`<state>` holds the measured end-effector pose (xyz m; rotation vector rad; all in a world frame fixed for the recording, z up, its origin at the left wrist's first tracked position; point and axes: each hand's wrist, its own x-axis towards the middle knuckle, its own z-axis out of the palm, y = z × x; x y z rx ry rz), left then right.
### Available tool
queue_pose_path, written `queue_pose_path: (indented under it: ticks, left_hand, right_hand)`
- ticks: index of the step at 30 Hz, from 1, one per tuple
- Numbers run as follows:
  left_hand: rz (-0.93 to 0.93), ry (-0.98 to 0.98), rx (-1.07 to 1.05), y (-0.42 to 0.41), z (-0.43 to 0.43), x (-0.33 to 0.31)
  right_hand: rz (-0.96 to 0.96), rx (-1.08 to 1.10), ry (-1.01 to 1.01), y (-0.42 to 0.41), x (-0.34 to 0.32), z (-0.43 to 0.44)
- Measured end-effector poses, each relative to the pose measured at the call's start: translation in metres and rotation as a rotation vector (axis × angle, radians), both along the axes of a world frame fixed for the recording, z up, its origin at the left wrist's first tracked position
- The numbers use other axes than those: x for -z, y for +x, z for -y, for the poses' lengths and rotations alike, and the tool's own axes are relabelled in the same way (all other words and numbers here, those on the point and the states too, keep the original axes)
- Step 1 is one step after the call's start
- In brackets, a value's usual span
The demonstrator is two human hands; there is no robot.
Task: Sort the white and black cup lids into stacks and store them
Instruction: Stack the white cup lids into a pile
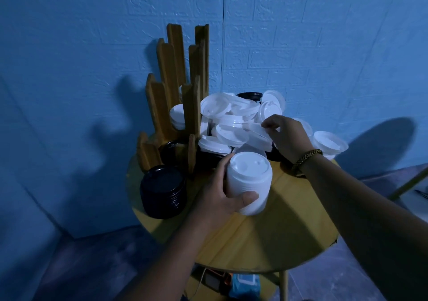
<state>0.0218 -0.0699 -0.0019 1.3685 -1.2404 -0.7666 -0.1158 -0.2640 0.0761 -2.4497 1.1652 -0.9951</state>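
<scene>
Left hand (222,192) clamped round the tall white stack (249,182) above the table (266,242), right hand (287,136) pinching one white lid (260,136) off the loose heap (231,120) beside the wooden rack (176,92), and a careless tug could tumble those thin, glossy, ridged lids floorward

White lids (231,124) look like smooth matt plastic, black lids (163,190) glossy; rack (171,73) and table (266,231) are wood.
</scene>
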Motion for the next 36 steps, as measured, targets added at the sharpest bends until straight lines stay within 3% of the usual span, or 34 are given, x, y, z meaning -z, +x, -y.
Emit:
queue_pose_path:
  ticks: [3,5,8,10,13,19,24,30,36]
  left_hand:
    - [0.005,-0.006,-0.008,0.000,0.000,0.000]
    - [0.009,-0.011,-0.008,0.000,-0.001,-0.001]
    - [0.000,-0.016,-0.002,-0.001,-0.002,-0.002]
    - [0.001,-0.015,-0.004,-0.001,-0.001,-0.002]
    - [0.004,0.000,-0.008,0.000,-0.002,-0.001]
    - [0.012,0.027,-0.022,-0.003,-0.005,-0.006]
    - [0.025,0.020,-0.020,0.000,-0.004,-0.004]
    - [0.002,0.022,-0.010,0.000,-0.004,-0.004]
    - [0.045,0.049,-0.027,-0.003,-0.008,-0.008]
  right_hand:
    - [0.170,-0.004,0.040,-0.007,-0.001,-0.008]
    - [0.437,-0.027,0.145,-0.014,-0.006,-0.017]
    - [0.962,-0.209,0.598,-0.025,-0.015,-0.042]
    - [1.152,-0.353,0.923,-0.028,-0.011,-0.059]
    - [1.060,-0.365,1.148,-0.030,0.005,-0.077]
    - [0.920,-0.308,1.154,-0.025,0.006,-0.090]
    - [0.542,-0.204,0.804,-0.038,0.004,-0.103]
    - [0.254,-0.134,0.368,-0.042,0.019,-0.105]
    - [0.237,-0.231,0.411,-0.021,0.021,-0.125]
